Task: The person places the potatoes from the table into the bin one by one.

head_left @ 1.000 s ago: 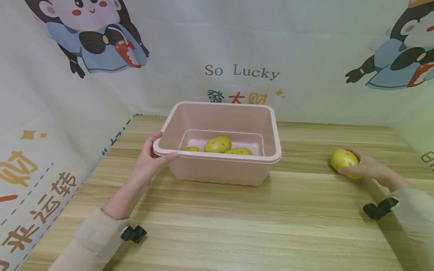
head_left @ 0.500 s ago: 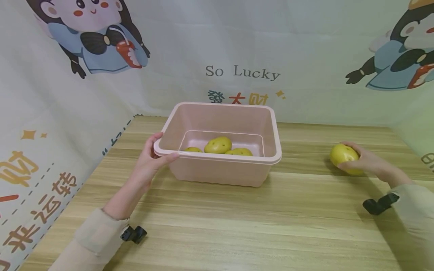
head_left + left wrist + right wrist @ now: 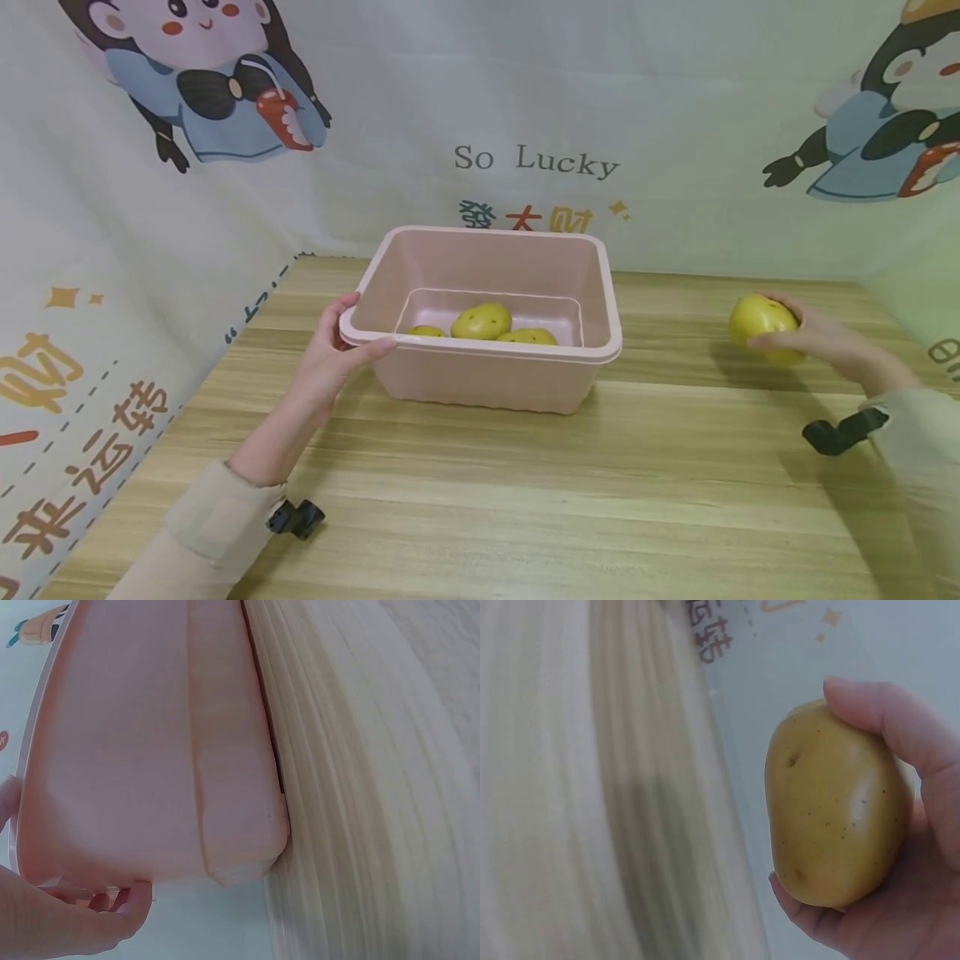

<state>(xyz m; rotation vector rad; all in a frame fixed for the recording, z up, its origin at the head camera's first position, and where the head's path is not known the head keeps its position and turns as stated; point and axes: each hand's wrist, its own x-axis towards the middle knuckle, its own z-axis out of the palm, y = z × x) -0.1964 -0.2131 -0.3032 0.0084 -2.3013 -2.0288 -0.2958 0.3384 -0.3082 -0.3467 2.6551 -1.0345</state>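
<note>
A pink plastic tub (image 3: pixel 450 379) stands on the wooden table (image 3: pixel 525 500), with three yellow potatoes (image 3: pixel 482 320) lying on its floor. My left hand (image 3: pixel 337 346) grips the tub's near left rim, thumb over the edge; the left wrist view shows the tub's outer wall (image 3: pixel 150 750) and my fingers (image 3: pixel 67 919) under the rim. At the right, my right hand (image 3: pixel 806 342) holds a yellow potato (image 3: pixel 761 321) lifted a little above the table. The right wrist view shows that potato (image 3: pixel 836 810) close up, fingers curled round it.
Printed cloth walls with cartoon figures (image 3: pixel 202 75) and the words "So Lucky" (image 3: pixel 536 158) close off the back and both sides. Black wrist-camera mounts (image 3: pixel 843 433) show by both sleeves. Bare wood lies between the tub and the right hand.
My right hand has lifted the potato off the table and up a little. The left hand and the tub have stayed put.
</note>
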